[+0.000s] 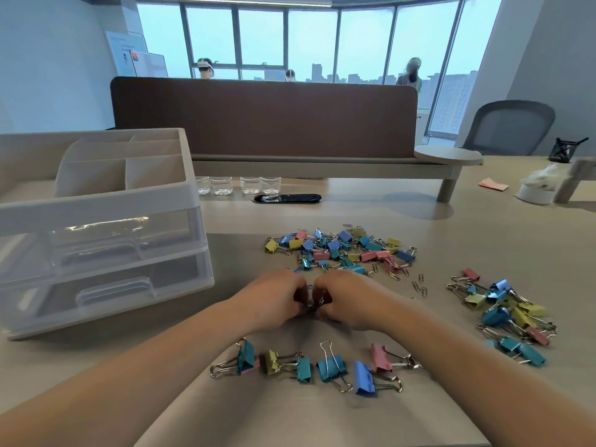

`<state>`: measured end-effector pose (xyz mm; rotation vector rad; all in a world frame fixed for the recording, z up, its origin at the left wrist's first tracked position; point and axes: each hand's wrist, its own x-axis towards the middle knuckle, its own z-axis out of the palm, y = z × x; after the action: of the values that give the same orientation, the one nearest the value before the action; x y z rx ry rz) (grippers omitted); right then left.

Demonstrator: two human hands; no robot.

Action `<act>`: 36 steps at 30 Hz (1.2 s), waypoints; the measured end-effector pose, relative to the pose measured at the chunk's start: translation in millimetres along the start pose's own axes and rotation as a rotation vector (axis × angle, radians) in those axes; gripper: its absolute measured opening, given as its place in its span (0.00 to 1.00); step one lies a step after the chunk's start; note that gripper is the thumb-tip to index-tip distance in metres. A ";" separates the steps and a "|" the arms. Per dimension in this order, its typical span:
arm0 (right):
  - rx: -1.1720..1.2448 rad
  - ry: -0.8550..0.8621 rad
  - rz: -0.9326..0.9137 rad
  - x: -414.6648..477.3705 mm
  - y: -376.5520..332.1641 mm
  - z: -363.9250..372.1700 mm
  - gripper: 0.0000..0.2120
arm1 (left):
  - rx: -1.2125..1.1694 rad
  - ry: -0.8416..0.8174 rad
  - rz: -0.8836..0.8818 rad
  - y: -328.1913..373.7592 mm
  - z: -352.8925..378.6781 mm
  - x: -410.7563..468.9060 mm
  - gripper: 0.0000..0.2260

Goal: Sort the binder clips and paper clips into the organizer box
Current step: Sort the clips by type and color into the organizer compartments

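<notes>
Head view: organizer box, clip piles, both hands at mid-desk.

Organizer box (106,201), white, stands at the left of the desk (483,240): divided open top, two clear drawers closed beneath, contents not legible through the glare. Left hand (274,301) and right hand (348,298) meet just in front of it, fingers curled, together pinching a small silver clip (312,305). Mixed pile of small binder clips and paper clips (342,250) lies beyond the hands, a heap of larger binder clips (506,314) to the right, and a row of large binder clips (322,366) between the forearms. Mesh pen cup (566,150) holds dark items at far right. Brown partition (264,117), office chair (512,127) and windows (290,37) stand behind.
</notes>
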<state>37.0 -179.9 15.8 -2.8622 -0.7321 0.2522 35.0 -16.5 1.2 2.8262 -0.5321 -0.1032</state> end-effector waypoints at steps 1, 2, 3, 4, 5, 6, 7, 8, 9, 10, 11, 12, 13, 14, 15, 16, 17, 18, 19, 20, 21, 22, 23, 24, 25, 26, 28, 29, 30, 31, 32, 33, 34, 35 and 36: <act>-0.002 0.003 -0.003 0.9 0.5 0.8 0.06 | 0.009 -0.001 0.001 0.0 -0.7 0.2 0.06; 0.001 0.005 -0.003 1.3 1.0 2.1 0.04 | 0.015 -0.003 0.001 0.3 -1.0 0.3 0.06; 0.009 0.008 -0.001 1.6 0.7 2.9 0.04 | 0.018 -0.005 0.000 0.8 -1.3 0.2 0.06; 0.015 0.012 0.000 1.8 0.2 3.4 0.05 | 0.018 -0.006 -0.001 1.1 -1.5 0.2 0.06; 0.017 0.011 0.001 1.8 -0.5 3.7 0.05 | 0.012 -0.009 -0.002 1.6 -1.5 0.0 0.06; 0.012 0.008 0.001 1.5 -1.6 3.5 0.04 | 0.002 -0.013 -0.004 2.0 -1.4 -0.5 0.06; 0.004 0.004 0.000 1.1 -2.8 3.2 0.03 | -0.009 -0.015 -0.005 2.4 -1.2 -1.0 0.07; -0.002 0.001 -0.001 0.6 -3.9 3.0 0.03 | -0.016 -0.015 -0.006 2.7 -0.9 -1.6 0.07; -0.005 -0.001 0.001 0.6 -4.4 2.9 0.03 | -0.018 -0.014 -0.008 2.5 -0.5 -1.7 0.07; -0.007 -0.005 0.005 0.5 -4.8 2.8 0.03 | -0.015 -0.010 -0.010 2.3 -0.1 -1.7 0.07; -0.006 -0.009 0.012 0.8 -5.2 2.7 0.04 | -0.011 -0.007 -0.013 2.3 0.4 -1.4 0.07; -0.003 -0.013 0.019 1.1 -5.3 2.7 0.04 | -0.008 -0.006 -0.016 2.2 0.7 -1.1 0.06; 0.000 -0.016 0.024 1.8 -5.5 2.4 0.04 | -0.008 -0.006 -0.018 2.5 0.4 -0.7 0.06; 0.006 -0.020 0.027 2.3 -5.6 2.2 0.04 | -0.009 -0.008 -0.021 2.5 0.1 -0.5 0.06; 0.014 -0.024 0.031 2.6 -5.7 2.0 0.03 | -0.012 -0.010 -0.021 2.9 -0.1 -0.6 0.06; 0.025 -0.025 0.034 2.7 -5.8 1.4 0.03 | -0.014 -0.007 -0.019 3.0 -0.5 -0.6 0.06; 0.035 -0.023 0.037 2.8 -5.9 0.8 0.03 | -0.015 -0.003 -0.015 3.0 -0.8 -0.6 0.05; 0.045 -0.023 0.040 2.5 -6.0 0.4 0.04 | -0.018 0.000 -0.012 2.8 -0.8 -0.9 0.05; 0.052 -0.024 0.042 2.2 -6.3 0.1 0.04 | -0.021 0.003 -0.012 2.6 -0.5 -0.9 0.04; 0.057 -0.023 0.043 1.8 -6.3 -0.3 0.04 | -0.025 0.006 -0.010 2.3 -0.5 -0.3 0.04; 0.060 -0.024 0.047 1.4 -6.5 -0.2 0.04 | -0.032 0.007 -0.010 2.1 -0.2 0.0 0.04; 0.065 -0.026 0.050 0.7 -7.1 0.3 0.04 | -0.038 0.006 -0.011 1.1 0.6 -0.2 0.03; 0.066 -0.026 0.052 -0.5 -6.9 -0.5 0.04 | -0.048 0.007 -0.011 1.6 0.8 0.3 0.02; 0.069 -0.026 0.049 -1.4 -7.5 -0.5 0.04 | -0.051 0.004 -0.014 0.8 1.4 -0.1 0.03; 0.074 -0.026 0.046 -2.2 -7.8 -1.2 0.04 | -0.051 0.003 -0.015 0.5 1.6 0.0 0.04; 0.080 -0.027 0.046 -3.5 -8.3 -2.1 0.04 | -0.049 0.005 -0.014 0.0 2.2 0.3 0.04; 0.088 -0.035 0.050 -4.2 -9.4 -3.3 0.04 | -0.049 0.007 -0.015 -0.8 2.5 -0.2 0.05; 0.089 -0.038 0.055 -4.4 -9.7 -3.5 0.04 | -0.048 0.004 -0.016 -0.7 2.7 0.2 0.05; 0.089 -0.041 0.058 -4.3 -9.8 -3.6 0.05 | -0.045 0.001 -0.018 -1.0 3.0 0.8 0.05; 0.089 -0.044 0.061 -4.1 -10.1 -3.7 0.06 | -0.041 0.000 -0.017 -0.8 2.8 1.1 0.06; 0.085 -0.046 0.063 -3.6 -10.4 -3.8 0.07 | -0.040 0.000 -0.018 -0.8 2.7 1.1 0.06; 0.079 -0.046 0.065 -3.5 -10.6 -4.2 0.07 | -0.042 -0.002 -0.019 -0.5 2.5 1.2 0.06; 0.071 -0.047 0.066 -3.6 -11.0 -4.4 0.08 | -0.045 -0.005 -0.021 -0.3 2.5 1.1 0.06; 0.063 -0.050 0.065 -3.8 -11.5 -4.4 0.09 | -0.044 -0.007 -0.023 0.1 2.5 0.7 0.06; 0.056 -0.053 0.062 -4.1 -12.2 -4.4 0.10 | -0.040 -0.007 -0.023 0.6 2.6 0.3 0.06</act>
<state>28.8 -171.9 23.0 -2.8381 -0.6352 0.3529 34.7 -17.9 -1.1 2.7950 -0.4934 -0.1272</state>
